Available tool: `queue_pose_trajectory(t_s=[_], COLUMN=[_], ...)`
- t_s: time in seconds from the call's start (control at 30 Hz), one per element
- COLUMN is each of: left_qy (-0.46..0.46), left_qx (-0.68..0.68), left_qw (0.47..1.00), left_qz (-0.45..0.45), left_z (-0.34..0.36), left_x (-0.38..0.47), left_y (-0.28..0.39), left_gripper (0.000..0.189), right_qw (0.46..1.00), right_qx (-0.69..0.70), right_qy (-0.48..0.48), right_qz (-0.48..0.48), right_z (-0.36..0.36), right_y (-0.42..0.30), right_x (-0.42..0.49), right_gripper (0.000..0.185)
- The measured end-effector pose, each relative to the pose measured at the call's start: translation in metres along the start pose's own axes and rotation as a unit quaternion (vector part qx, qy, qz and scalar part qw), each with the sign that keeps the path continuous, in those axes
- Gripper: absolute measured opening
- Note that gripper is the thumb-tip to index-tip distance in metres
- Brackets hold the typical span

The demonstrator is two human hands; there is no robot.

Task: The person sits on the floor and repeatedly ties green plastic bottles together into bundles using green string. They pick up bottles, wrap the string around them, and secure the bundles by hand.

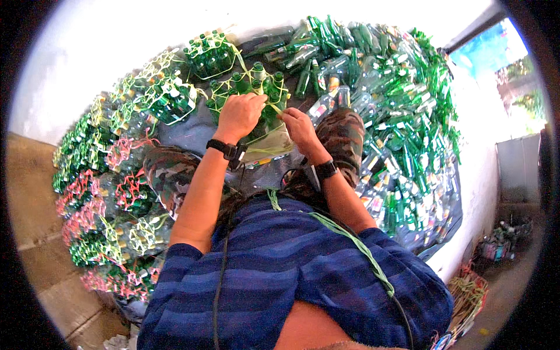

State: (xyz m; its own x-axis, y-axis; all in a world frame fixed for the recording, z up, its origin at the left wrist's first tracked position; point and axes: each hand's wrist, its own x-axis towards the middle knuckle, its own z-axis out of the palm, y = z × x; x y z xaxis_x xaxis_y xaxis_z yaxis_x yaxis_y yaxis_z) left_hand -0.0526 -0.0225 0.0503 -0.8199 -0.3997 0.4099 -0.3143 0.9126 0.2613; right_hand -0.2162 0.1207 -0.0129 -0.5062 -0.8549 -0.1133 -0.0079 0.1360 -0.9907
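Observation:
Between my knees stands a bundle of upright green glass bottles (237,82), laced around their necks with yellow-green plastic strapping (282,94). My left hand (243,114) is closed on the strapping over the near bottles, its fingertips partly hidden. Just to its right, my right hand (299,127) pinches a strand of the same strapping between thumb and fingers. The strand spans the small gap between both hands. Under the near side of the bundle is a pale block-like support (271,146); its material is unclear. More green strands (339,225) hang over my striped shirt.
Tied bottle bundles (170,103) crowd the left, some laced with pink strapping (129,188). A large heap of loose green and clear bottles (407,118) fills the right. A white wall (474,175) and an opening to outdoors lie beyond the heap.

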Motion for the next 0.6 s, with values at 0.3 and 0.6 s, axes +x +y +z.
queue_pose_trajectory(t_s=[0.3, 0.6], left_qy=[0.018, 0.005], left_qx=[-0.035, -0.065], left_qw=[0.999, 0.997], left_qz=[-0.023, -0.04], left_z=[-0.005, -0.008], left_x=[-0.003, -0.004], left_y=[-0.006, -0.015], left_gripper=[0.023, 0.02], right_qw=[0.999, 0.998], right_qx=[-0.034, -0.067], right_qy=[-0.011, -0.016], right_qz=[0.033, 0.003], right_z=[0.005, 0.01], right_y=[-0.028, -0.062], right_x=[-0.015, -0.03], right_gripper=[0.024, 0.02])
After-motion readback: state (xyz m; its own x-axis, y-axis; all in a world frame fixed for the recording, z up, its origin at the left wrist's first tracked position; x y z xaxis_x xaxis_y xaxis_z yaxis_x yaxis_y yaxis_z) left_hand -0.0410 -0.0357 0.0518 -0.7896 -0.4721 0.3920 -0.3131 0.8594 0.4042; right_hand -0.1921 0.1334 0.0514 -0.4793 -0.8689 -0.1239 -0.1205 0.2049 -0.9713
